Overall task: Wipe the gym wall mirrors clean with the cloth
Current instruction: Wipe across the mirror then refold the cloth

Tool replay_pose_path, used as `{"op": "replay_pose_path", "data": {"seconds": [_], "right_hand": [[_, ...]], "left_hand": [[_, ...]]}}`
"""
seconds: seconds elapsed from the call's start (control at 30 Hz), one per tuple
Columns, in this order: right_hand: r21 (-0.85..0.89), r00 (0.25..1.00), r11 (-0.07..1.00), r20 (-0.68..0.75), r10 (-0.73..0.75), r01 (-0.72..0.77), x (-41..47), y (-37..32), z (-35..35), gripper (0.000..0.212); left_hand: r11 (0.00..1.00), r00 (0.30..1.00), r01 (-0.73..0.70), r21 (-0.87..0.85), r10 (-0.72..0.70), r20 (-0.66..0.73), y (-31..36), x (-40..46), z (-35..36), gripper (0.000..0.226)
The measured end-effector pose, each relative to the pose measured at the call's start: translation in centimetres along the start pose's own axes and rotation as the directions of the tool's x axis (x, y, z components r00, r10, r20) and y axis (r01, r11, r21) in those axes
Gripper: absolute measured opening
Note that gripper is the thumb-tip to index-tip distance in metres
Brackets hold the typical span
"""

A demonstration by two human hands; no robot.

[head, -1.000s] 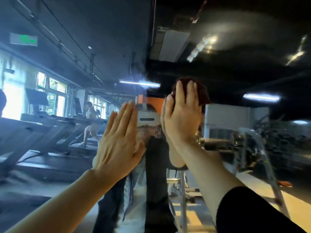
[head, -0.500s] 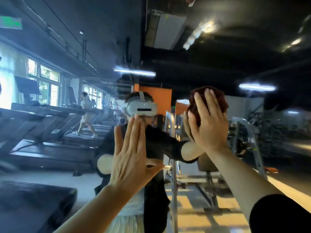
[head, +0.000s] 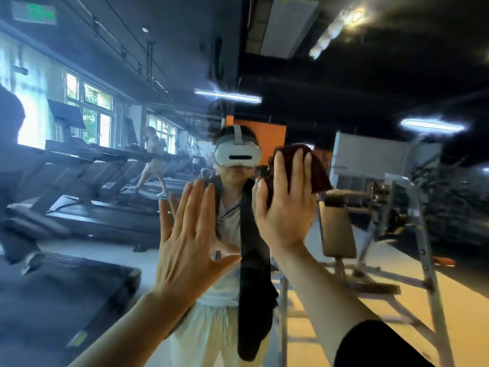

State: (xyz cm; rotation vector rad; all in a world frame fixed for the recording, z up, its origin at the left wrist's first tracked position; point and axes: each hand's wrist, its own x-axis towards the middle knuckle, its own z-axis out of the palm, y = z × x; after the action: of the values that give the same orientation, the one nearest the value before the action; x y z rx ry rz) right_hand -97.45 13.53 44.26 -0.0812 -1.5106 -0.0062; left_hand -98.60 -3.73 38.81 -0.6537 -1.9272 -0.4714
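Observation:
The wall mirror (head: 383, 83) fills the whole view and reflects the gym and a person wearing a white headset. My right hand (head: 287, 205) presses a dark red cloth (head: 317, 170) flat against the glass with straight fingers, at about head height and right of centre. My left hand (head: 189, 242) lies flat on the mirror with its fingers spread, lower and to the left of the cloth, and holds nothing. Most of the cloth is hidden behind my right hand.
Reflected in the glass are a row of treadmills (head: 100, 181) at the left with a person walking on one, a weight bench (head: 341, 229) and metal frame (head: 423, 234) at the right, and ceiling lights (head: 227, 96).
My right hand slid the cloth first right, then back left across the glass. My left hand shifted right and lower on the mirror and its fingers spread. The view tilted down.

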Motion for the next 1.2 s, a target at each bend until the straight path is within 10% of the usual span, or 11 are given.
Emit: {"op": "replay_pose_path", "data": {"seconds": [0.47,0.77,0.97,1.2], "right_hand": [[0.101,0.876,0.883,0.118,-0.468,0.458,-4.4,-6.8,1.9,0.049],[-0.091,0.982,0.979,-0.014,-0.186,0.184,-6.2,8.8,-2.8,0.048],[-0.055,0.988,0.989,-0.082,0.132,-0.137,-9.4,6.1,-2.0,0.050],[0.061,0.986,0.989,0.087,-0.140,0.135,-13.1,-6.6,1.5,0.053]], "left_hand": [[0.997,0.997,0.071,-0.029,-0.071,-0.006,-2.8,-5.1,0.2,0.139],[0.998,0.996,0.045,-0.047,-0.041,0.085,-0.5,-6.0,2.3,0.142],[1.000,0.992,0.018,0.002,-0.018,0.122,-0.8,-6.1,2.3,0.139],[0.996,0.997,0.079,-0.034,-0.078,0.016,-4.6,-7.7,0.4,0.119]]}}
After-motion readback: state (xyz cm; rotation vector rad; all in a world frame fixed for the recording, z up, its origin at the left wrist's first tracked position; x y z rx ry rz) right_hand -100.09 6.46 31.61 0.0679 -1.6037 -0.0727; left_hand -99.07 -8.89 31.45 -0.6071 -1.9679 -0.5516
